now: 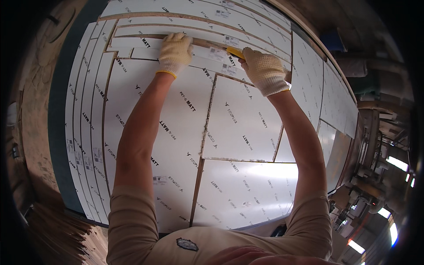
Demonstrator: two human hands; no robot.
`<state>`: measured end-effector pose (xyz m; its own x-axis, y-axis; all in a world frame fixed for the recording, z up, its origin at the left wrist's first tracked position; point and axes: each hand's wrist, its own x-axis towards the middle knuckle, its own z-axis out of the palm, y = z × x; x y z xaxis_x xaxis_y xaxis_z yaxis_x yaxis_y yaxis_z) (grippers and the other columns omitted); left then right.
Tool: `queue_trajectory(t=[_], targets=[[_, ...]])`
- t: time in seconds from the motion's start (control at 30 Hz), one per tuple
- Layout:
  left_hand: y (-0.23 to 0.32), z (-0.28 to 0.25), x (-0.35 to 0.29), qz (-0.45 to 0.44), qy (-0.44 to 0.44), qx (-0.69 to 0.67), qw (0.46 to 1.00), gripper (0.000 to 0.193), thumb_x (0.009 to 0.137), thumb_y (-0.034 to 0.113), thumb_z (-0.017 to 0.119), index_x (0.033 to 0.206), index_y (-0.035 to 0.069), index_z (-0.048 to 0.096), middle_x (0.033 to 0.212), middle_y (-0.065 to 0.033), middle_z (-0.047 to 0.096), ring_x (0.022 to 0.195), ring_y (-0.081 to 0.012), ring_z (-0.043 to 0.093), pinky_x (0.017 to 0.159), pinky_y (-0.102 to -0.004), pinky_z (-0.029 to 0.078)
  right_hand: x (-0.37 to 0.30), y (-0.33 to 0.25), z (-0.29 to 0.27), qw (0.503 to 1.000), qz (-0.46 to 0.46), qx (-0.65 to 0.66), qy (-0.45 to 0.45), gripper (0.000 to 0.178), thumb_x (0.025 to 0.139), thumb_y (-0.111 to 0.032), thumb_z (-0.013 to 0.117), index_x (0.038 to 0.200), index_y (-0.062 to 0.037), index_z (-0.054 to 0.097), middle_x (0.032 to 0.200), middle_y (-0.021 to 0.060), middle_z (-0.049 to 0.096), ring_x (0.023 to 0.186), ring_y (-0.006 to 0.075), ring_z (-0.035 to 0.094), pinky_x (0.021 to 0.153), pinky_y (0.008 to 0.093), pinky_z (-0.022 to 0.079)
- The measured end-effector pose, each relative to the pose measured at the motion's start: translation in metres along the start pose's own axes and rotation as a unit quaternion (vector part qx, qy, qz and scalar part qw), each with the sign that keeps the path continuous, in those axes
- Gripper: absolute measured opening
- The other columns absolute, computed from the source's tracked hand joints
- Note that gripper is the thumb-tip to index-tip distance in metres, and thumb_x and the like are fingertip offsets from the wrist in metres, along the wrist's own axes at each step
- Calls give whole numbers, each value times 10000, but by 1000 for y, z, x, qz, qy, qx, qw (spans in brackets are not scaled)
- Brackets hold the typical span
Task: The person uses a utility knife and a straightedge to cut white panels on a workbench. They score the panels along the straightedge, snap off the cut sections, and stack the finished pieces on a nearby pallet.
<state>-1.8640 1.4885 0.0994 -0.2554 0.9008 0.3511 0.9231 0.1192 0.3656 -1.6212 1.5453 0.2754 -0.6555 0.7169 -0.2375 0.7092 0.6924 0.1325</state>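
Near the close edge of the table point(59, 132), one glossy white rectangular panel point(245, 194) catches the light; beyond it lies a second panel point(240, 119) with rough, brown-flecked edges. One larger smooth panel point(150, 128) spreads to their left, and at least three long, narrow strips point(88, 119) line the table's left edge. Toward the far edge are two knitted, cream gloves. The left hand point(176, 52) rests on a slim white strip point(202, 52); whether it grips anything, I cannot tell. The right hand point(265, 70) is wrapped round one yellow tool point(235, 52), pointing left among three paper labels point(229, 69).
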Motion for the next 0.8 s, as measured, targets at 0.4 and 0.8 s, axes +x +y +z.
queue_trajectory(t=[0.4, 0.8], targets=[[-2, 0, -2, 27, 54, -22, 998, 136, 887, 230, 742, 998, 157, 713, 1049, -33, 657, 1087, -292, 599, 1041, -458, 460, 14, -11, 19, 999, -16, -39, -19, 267, 1036, -263, 627, 1088, -1, 638, 873, 195, 737, 812, 352, 743, 728, 464, 582], [-2, 2, -1, 20, 44, -32, 998, 138, 884, 236, 747, 996, 159, 727, 1075, -31, 666, 1118, -297, 593, 1041, -470, 457, 18, -1, 18, 997, -5, -44, -67, 283, 1041, -275, 613, 1095, -2, 666, 807, 184, 724, 762, 338, 736, 705, 460, 572]])
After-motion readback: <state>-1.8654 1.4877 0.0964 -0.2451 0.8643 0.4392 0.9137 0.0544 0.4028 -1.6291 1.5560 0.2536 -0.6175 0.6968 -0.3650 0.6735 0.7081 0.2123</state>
